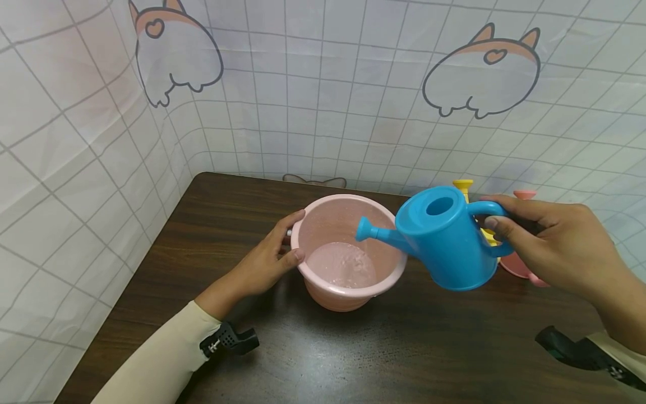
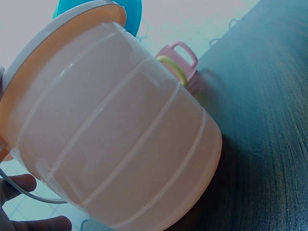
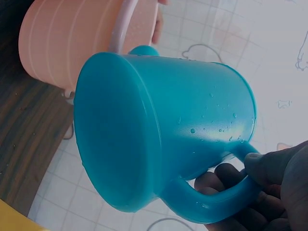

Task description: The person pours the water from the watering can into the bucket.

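A pink bucket [image 1: 335, 300] stands on the dark wooden table with rippling water [image 1: 343, 264] in its bottom. My left hand [image 1: 264, 261] grips its left rim, thumb near the edge; two fingertips [image 2: 50, 224] show by the bucket's thin wire handle [image 2: 36, 196]. At the right, my right hand [image 1: 570, 238] holds a blue watering can [image 1: 454, 241] by its loop handle, the fingers curled round it. The can is off the table, its spout [image 1: 381, 233] reaching over the bucket's right rim and pointing left. Droplets cling to the can in the right wrist view.
Behind the blue can stand a yellow watering can [image 1: 463, 186] and a pink watering can [image 1: 516, 265], both partly hidden. A white grid-patterned cloth [image 1: 323, 84] with dog drawings hangs behind and left of the table [image 1: 313, 359].
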`<state>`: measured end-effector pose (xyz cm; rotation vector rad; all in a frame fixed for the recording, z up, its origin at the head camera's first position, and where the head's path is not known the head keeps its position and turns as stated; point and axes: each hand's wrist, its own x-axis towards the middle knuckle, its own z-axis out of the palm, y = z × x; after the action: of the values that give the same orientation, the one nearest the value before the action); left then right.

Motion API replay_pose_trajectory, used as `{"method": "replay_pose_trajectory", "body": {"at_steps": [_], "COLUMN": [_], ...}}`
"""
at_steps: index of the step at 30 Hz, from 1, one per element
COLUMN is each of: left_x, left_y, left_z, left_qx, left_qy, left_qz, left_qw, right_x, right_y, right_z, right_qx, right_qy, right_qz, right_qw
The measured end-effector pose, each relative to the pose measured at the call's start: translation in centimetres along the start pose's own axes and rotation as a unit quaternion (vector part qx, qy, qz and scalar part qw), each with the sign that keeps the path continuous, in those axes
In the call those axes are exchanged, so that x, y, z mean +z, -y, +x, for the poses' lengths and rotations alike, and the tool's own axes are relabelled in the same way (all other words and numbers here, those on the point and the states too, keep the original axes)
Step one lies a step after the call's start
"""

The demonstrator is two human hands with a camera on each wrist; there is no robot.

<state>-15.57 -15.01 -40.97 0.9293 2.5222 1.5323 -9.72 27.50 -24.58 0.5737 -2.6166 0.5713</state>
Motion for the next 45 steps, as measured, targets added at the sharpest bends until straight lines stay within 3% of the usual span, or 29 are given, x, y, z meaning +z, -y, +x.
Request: {"method": "replay_pose_trajectory", "body": {"at_steps": [45], "left_x": [0.01], "left_y": [-0.08], "left_z": [0.06], "left_qx": [-0.003], "left_qy": [-0.001], "left_qz": [-0.001], "left_qw": [1.0000], "right_x": [-0.10], "right_y": [0.10], "right_z": [0.24], "right_qx": [-0.011], "right_qy": [0.004], "right_qz": [-0.008], "right_qw": [1.000]}}
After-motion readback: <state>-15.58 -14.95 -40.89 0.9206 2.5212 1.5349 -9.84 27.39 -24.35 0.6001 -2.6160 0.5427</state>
